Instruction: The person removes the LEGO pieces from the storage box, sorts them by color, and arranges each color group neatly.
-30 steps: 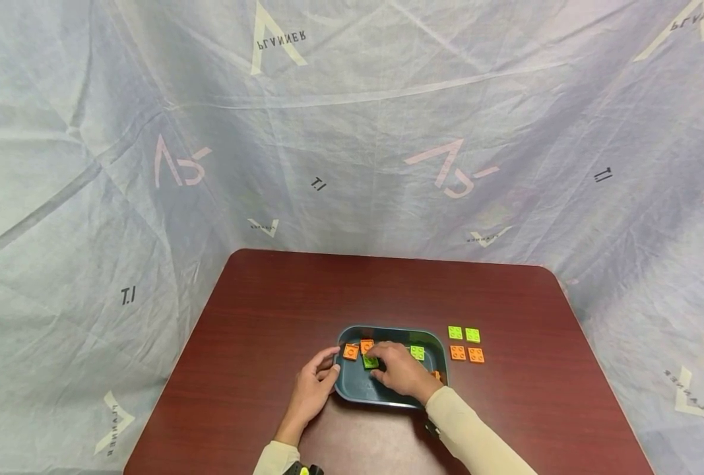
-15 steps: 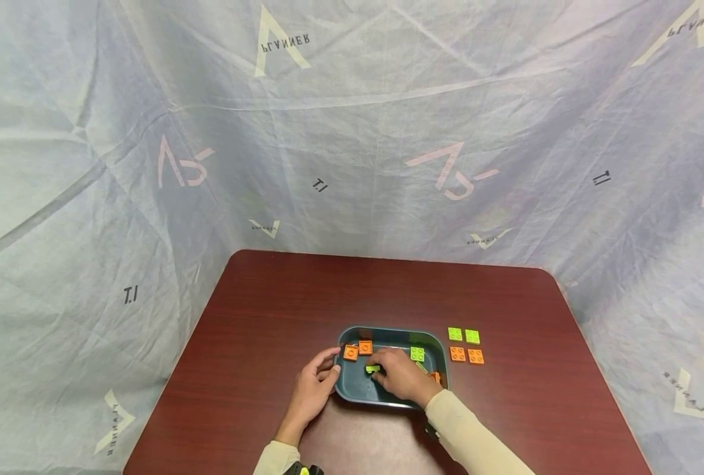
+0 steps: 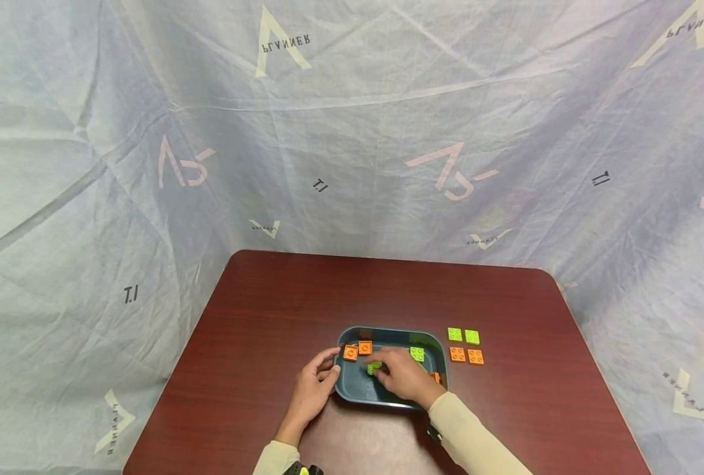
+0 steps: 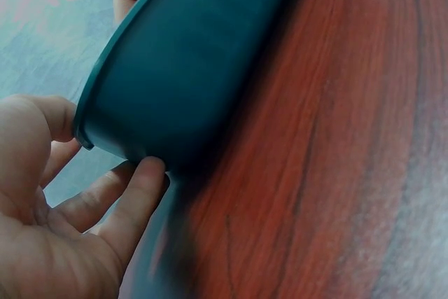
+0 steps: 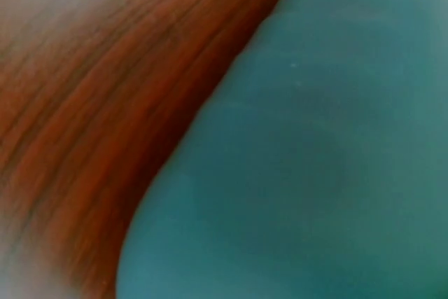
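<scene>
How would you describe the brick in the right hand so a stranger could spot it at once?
On the red-brown table sits a dark tray. Inside it, the right hand pinches one green brick. Unlike the loose green bricks and the orange bricks nearby, only this one is in a hand's grip.

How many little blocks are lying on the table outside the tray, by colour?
Green blocks: 2
Orange blocks: 2
Total outside the tray: 4
</scene>
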A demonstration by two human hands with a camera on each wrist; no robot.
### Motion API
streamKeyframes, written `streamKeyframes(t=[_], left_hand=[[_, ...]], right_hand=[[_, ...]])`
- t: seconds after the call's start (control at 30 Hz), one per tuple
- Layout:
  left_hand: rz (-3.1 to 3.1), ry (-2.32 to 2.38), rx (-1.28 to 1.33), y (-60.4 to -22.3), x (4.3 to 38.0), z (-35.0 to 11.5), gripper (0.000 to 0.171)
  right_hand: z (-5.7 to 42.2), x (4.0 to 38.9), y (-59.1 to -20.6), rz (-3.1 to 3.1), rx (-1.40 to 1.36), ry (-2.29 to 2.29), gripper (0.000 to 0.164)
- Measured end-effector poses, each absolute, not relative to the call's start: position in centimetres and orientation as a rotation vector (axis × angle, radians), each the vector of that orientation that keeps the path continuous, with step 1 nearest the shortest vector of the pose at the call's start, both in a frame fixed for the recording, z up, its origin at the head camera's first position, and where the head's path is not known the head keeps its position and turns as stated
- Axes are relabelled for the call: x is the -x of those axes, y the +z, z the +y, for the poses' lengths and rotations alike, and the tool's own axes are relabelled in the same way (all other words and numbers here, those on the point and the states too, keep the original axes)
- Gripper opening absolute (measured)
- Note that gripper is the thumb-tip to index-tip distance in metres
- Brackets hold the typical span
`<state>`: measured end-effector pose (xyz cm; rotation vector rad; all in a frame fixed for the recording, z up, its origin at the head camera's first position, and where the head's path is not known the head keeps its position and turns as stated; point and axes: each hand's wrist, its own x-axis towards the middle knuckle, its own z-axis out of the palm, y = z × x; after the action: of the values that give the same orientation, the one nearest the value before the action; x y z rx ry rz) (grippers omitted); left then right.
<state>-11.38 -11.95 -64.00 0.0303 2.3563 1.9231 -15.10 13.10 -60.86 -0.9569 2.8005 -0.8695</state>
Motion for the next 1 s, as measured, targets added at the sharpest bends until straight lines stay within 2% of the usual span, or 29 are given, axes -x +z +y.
streamKeyframes(t=[0.3, 0.53, 1.0], left_hand=[[2.394, 1.901, -0.035, -64.2, 11.4, -11.9, 0.042], [2.396, 1.882, -0.029, -64.1, 11.4, -11.9, 0.041], [2.348, 1.918, -0.001, -63.9, 11.3, -11.8, 0.04]], right_hand=[[13.1, 15.0, -60.1, 2.802, 0.823, -0.99, 0.034], [13.5, 15.0, -59.8, 2.824, 0.882, -1.13, 0.034], [15.1, 14.1, -57.2, 2.819, 0.625, -1.295, 0.037]])
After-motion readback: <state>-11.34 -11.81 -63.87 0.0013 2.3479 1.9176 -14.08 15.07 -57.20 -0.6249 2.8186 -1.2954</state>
